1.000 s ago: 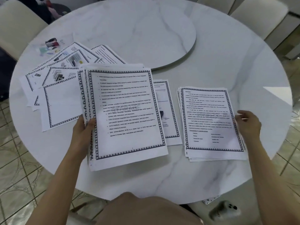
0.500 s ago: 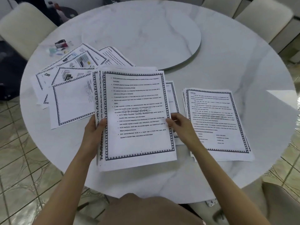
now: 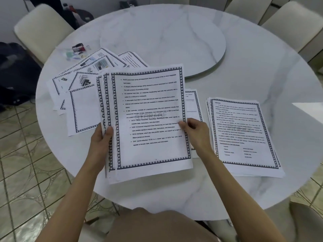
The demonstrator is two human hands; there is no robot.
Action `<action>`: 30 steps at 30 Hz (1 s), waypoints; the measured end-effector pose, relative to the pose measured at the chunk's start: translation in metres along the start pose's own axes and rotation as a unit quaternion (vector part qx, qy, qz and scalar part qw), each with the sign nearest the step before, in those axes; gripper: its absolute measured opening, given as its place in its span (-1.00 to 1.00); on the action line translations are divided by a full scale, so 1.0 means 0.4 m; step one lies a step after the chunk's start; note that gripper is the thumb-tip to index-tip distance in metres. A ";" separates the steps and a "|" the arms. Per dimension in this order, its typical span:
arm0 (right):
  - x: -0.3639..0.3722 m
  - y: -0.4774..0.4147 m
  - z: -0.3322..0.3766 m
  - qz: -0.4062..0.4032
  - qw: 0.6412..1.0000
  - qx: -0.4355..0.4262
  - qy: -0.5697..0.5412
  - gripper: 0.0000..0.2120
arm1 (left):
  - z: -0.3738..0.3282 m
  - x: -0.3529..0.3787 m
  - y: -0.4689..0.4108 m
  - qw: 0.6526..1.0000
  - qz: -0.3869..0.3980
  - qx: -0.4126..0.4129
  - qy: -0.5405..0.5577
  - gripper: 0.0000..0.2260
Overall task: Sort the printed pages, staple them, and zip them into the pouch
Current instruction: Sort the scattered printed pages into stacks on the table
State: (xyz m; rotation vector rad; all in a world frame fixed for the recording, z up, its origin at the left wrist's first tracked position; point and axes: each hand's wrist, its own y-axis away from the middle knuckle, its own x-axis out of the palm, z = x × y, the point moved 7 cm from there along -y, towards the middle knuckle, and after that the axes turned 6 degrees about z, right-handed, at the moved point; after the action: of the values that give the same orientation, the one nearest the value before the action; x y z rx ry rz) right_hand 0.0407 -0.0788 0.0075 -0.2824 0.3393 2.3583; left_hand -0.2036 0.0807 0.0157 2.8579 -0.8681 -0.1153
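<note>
The held sheaf [image 3: 150, 119] is gripped at its left edge by the left hand [image 3: 101, 137] and pinched at its right edge by the right hand [image 3: 197, 131]. A sorted stack [image 3: 243, 137] lies at three o'clock and loose pages [image 3: 82, 95] at ten. Sorting seems midway, with stapling and zipping undone.

Table: we see a round white marble-look table [image 3: 262, 119] with grey veins.
Turntable: a round raised slab of the same white marble [image 3: 162, 41] sits at the table's middle, reaching towards its far edge.
Chairs: we count two cream padded chairs, one at the far-left edge [image 3: 42, 30] and one at the far-right edge [image 3: 293, 23].
Bag: a black soft bag [image 3: 15, 75] lies off the left edge.
Floor: beige patterned floor tiles [image 3: 26, 172] show past the near-left edge.
</note>
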 end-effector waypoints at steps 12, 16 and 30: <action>-0.067 -0.092 -0.035 -0.050 0.995 0.046 0.068 -0.75 | 0.001 -0.123 -0.019 0.998 -0.062 -0.004 0.001 -0.72; -0.097 -0.113 -0.073 -0.082 0.989 0.065 0.108 -0.88 | -0.004 -0.170 -0.020 0.996 -0.087 0.004 -0.001 -0.68; -0.049 -0.103 -0.045 -0.109 0.983 -0.025 0.145 -0.75 | -0.024 -0.206 -0.018 0.991 -0.131 0.004 -0.001 -0.79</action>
State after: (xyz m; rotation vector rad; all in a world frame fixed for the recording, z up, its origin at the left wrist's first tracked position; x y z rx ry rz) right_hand 0.0853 -0.0680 -0.0101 -0.6578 0.3676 2.1128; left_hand -0.2666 0.1338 0.0265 2.9648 -0.4912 -0.1448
